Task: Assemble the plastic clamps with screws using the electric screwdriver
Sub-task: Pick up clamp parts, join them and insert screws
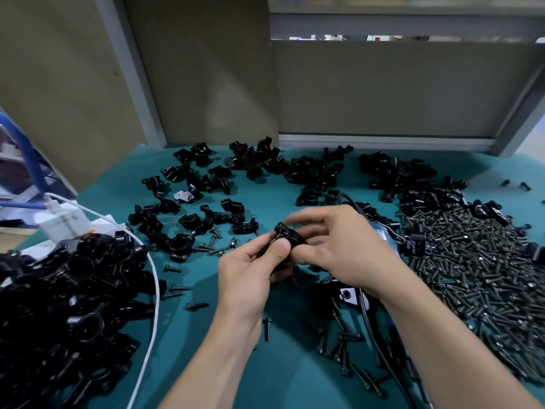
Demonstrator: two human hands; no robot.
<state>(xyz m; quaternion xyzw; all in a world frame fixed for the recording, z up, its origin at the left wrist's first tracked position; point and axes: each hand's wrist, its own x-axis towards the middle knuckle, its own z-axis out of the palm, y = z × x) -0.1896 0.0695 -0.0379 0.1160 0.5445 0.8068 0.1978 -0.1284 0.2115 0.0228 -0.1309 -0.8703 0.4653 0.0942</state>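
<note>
both hands meet over the middle of the teal table, raised a little off its surface. the left hand pinches one black clamp – thumb pressed flat on its near face, fingers curled behind and under it. the right hand closes on the same clamp from the right, thumb low against it and fingers bent over its top; the fingertips are blurred, so we cannot tell exactly where they touch. we cannot tell whether a screw sits in the held clamp. the electric screwdriver lies on the table under and behind the right hand, and only a patch of its blue body with a label shows, with a black cable running toward the near edge below the right forearm. to the right, a wide heap of dark screws covers the table out to the edge. stray screws lie scattered near the front, and a few more lie just beyond the left hand. at the far left a deep pile of clamps is heaped together. loose clamp halves are spread across the back of the table – some single, some tangled in clusters. a white cable curves along the edge of the left pile from a white plug block. a blue hose stands at the far left. grey-brown panels in a pale frame close off the back.
</note>
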